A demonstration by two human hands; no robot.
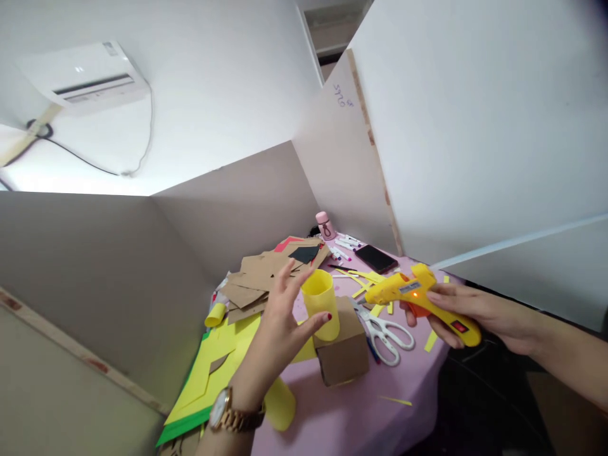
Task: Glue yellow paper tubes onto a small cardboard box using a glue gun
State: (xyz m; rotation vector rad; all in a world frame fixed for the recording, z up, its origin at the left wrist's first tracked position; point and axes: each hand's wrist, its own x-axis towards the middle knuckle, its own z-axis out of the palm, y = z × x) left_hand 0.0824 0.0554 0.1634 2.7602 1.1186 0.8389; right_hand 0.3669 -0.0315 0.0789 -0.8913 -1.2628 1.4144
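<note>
My right hand (441, 310) grips a yellow glue gun (403, 288) with an orange trigger and a lit orange light; its nozzle points left. My left hand (287, 316), with a gold watch on the wrist, is spread in a C shape beside a yellow paper tube (320, 291). The thumb lies in front of the tube and a fingertip is near its rim; whether they touch it I cannot tell. The upright tube appears to stand on a brown cardboard box (344, 354). White-handled scissors (387, 339) lie right of the box, below the nozzle.
Cardboard pieces (251, 275) are heaped at the back, with a pink bottle (325, 225), several markers (346, 244) and a phone (375, 258). Yellow paper strips (363, 278) lie behind the glue gun. Another yellow tube (280, 405) is under my left forearm. Partition walls (247, 196) enclose the table.
</note>
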